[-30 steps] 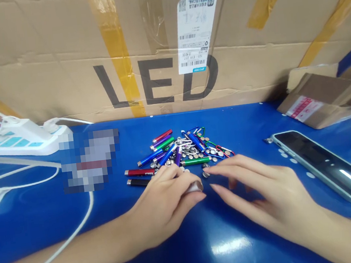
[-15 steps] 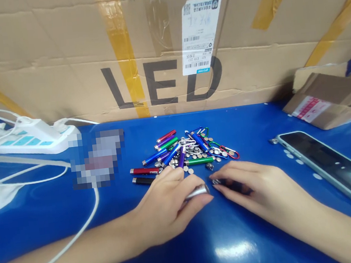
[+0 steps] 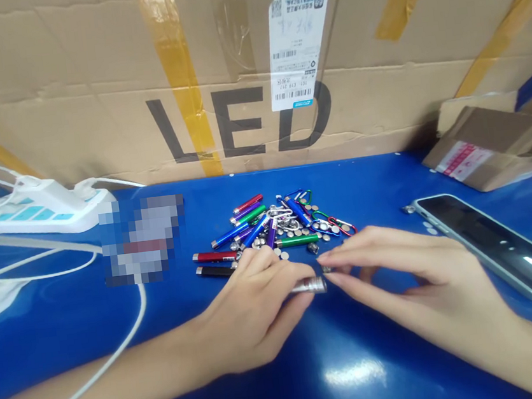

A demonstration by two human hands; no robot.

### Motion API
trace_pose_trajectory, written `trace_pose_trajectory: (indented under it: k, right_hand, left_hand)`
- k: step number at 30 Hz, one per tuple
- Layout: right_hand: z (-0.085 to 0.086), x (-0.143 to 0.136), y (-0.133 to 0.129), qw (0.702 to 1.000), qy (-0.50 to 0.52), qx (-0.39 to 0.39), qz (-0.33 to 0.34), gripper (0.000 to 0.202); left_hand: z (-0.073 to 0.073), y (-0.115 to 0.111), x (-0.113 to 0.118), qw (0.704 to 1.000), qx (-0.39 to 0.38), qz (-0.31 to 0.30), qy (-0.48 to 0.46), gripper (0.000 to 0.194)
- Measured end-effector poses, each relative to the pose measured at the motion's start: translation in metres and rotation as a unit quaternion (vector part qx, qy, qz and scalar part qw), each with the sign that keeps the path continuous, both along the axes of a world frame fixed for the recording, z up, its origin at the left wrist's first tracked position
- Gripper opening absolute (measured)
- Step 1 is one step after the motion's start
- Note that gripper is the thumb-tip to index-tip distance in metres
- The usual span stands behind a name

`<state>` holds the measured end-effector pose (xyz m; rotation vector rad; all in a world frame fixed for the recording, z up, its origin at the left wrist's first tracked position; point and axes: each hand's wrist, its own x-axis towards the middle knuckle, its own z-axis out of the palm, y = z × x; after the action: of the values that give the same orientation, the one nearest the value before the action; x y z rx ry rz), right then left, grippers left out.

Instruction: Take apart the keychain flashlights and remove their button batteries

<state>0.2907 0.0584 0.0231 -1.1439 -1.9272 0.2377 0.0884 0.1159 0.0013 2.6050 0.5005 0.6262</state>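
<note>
Far left on the blue table point(image 3: 364, 182), a white power strip point(image 3: 36, 209) sits with its white cable point(image 3: 131, 330) looping toward the near edge, and just right of it there's a blurred-out patch. Moving in, the left hand point(image 3: 259, 309) lies low over the table, its grip closed around a small silver flashlight point(image 3: 310, 286), thumb and fingers wrapped on the barrel with the tip poking out to the right. Just beyond the knuckles, a pile of little flashlights point(image 3: 269, 228) in red, green, blue, purple and black lies mixed with button cells and coloured clips, near the middle of the table. Right at the silver tip, the right hand point(image 3: 414, 278) meets it, fingers point(image 3: 344, 256) long and pinched together at the flashlight's end; whether a small piece is between them, I cannot tell. Further right, a phone point(image 3: 496, 243) lies flat and angled, screen up, a few loose button cells point(image 3: 427, 227) just beside it. Far right sits a small cardboard box point(image 3: 490, 142), and a big cardboard carton point(image 3: 89, 85) marked LED walls off the back.
</note>
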Motion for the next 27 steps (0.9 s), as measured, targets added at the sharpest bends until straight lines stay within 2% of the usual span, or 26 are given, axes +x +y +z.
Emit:
trace_pose_trajectory:
  k: [9, 13, 17, 22, 25, 27]
  right_hand:
    - [0.0048, 0.0001, 0.0004, 0.998, 0.030, -0.037, 0.052, 0.018]
    - [0.0046, -0.0001, 0.0011, 0.996, 0.057, -0.067, 0.026, 0.010]
    - [0.0049, 0.0006, 0.0018, 0.988, 0.075, -0.131, 0.022, 0.003]
    - [0.0067, -0.0004, 0.0048, 0.979, 0.063, -0.191, 0.037, 0.015]
    - [0.0064, 0.0008, 0.0059, 0.974, 0.028, -0.213, 0.077, 0.018]
    - [0.0056, 0.0026, 0.0055, 0.974, -0.019, -0.190, 0.124, 0.022]
  left_hand:
    - [-0.0041, 0.0030, -0.0012, 1.000, 0.004, 0.011, -0.024, 0.021]
    - [-0.0038, 0.0031, -0.0019, 0.999, 0.010, 0.014, -0.036, 0.023]
    - [-0.0026, 0.0040, -0.0033, 0.998, 0.041, -0.021, -0.050, 0.023]
    - [-0.0023, 0.0052, -0.0050, 0.994, 0.069, -0.060, -0.062, 0.020]
    - [-0.0027, 0.0050, -0.0047, 0.992, 0.082, -0.081, -0.054, 0.018]
    - [-0.0029, 0.0048, -0.0041, 0.990, 0.094, -0.094, -0.045, 0.018]
